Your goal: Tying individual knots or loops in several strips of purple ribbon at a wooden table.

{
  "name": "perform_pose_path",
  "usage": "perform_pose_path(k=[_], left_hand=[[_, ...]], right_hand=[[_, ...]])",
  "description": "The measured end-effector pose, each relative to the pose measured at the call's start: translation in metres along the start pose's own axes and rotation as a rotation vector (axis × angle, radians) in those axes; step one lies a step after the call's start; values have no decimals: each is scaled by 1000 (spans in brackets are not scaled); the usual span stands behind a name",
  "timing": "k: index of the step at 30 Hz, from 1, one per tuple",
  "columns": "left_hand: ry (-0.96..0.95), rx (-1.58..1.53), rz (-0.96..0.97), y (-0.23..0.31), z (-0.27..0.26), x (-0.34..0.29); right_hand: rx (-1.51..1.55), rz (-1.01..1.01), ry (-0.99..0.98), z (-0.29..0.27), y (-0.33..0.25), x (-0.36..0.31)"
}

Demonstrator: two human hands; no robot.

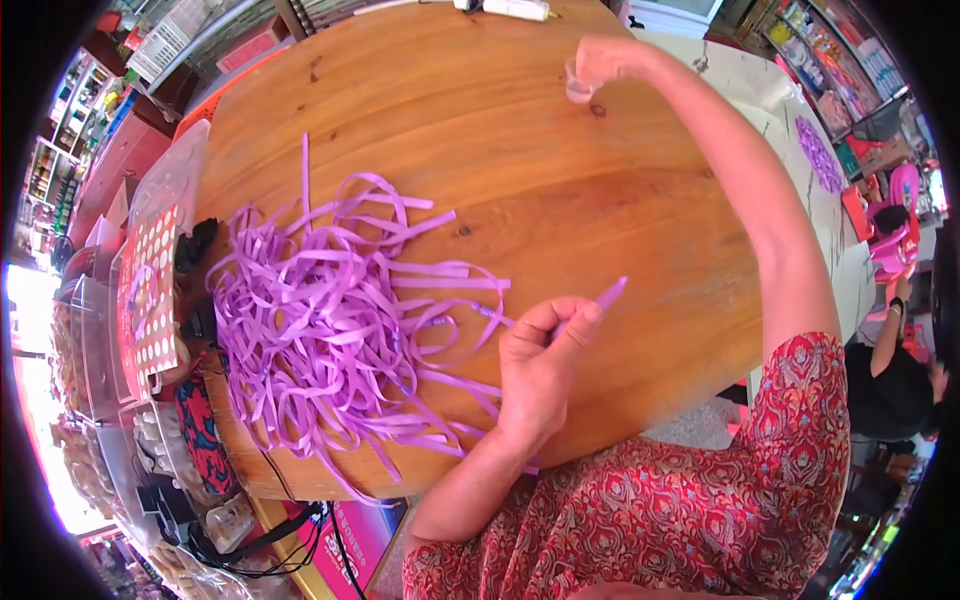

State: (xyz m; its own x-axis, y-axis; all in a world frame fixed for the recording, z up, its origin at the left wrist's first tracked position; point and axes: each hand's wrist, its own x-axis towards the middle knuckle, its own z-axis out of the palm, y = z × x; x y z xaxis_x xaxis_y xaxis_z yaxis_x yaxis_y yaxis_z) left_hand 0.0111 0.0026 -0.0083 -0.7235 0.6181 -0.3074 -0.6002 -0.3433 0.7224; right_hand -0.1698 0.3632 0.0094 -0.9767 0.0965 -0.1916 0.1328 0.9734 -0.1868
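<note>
My left hand (540, 365) is closed in a pinch around a purple ribbon, above the near part of the wooden table. The ribbon's short folded end (612, 292) sticks out past my thumb and fingertips. To the left of that hand spreads a large tangled heap of purple ribbons (320, 320), their loose ends fanning out across the wood. At the far side, my right hand (612, 62) bends down over a small clear plastic cup (578, 88). Its fingers are drawn together at the cup's rim, and their tips are hidden, so what they pinch cannot be seen.
The wooden table (640, 220) has a white marble-patterned surface (855, 270) beside it on the right, bearing another purple pile (818, 155). A white tube-shaped object (515, 9) lies at the far edge. Plastic bins (100, 340) and black cables (240, 560) crowd the left side.
</note>
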Motion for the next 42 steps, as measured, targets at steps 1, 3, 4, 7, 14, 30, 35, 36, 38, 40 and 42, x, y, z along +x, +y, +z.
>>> perform_pose_path(k=[1, 3, 4, 7, 14, 30, 35, 36, 38, 40, 42], left_hand=[[-14, -5, 5, 0, -1, 2], [36, 35, 44, 1, -4, 4], [42, 36, 26, 0, -5, 5], [16, 39, 96, 4, -6, 5], [70, 4, 143, 5, -12, 7], [78, 419, 427, -1, -4, 4], [75, 432, 544, -3, -5, 11], [66, 416, 521, -3, -5, 11], [60, 401, 499, -4, -4, 10], [56, 321, 440, -7, -2, 9], [52, 311, 449, -8, -1, 8]], right_hand=[[31, -37, -5, 0, 14, 3], [7, 185, -79, -12, -3, 11], [15, 193, -94, -15, -3, 3], [-235, -112, 12, -36, -7, -27], [712, -311, 237, 0, -104, -146], [524, -338, 352, 55, -139, -265], [724, -342, 265, 55, -141, -269], [947, -334, 157, 57, -144, -268], [1167, -325, 41, 62, -151, -264], [1694, -207, -14, 72, -160, -259], [1643, -254, 91, 80, -166, -254]])
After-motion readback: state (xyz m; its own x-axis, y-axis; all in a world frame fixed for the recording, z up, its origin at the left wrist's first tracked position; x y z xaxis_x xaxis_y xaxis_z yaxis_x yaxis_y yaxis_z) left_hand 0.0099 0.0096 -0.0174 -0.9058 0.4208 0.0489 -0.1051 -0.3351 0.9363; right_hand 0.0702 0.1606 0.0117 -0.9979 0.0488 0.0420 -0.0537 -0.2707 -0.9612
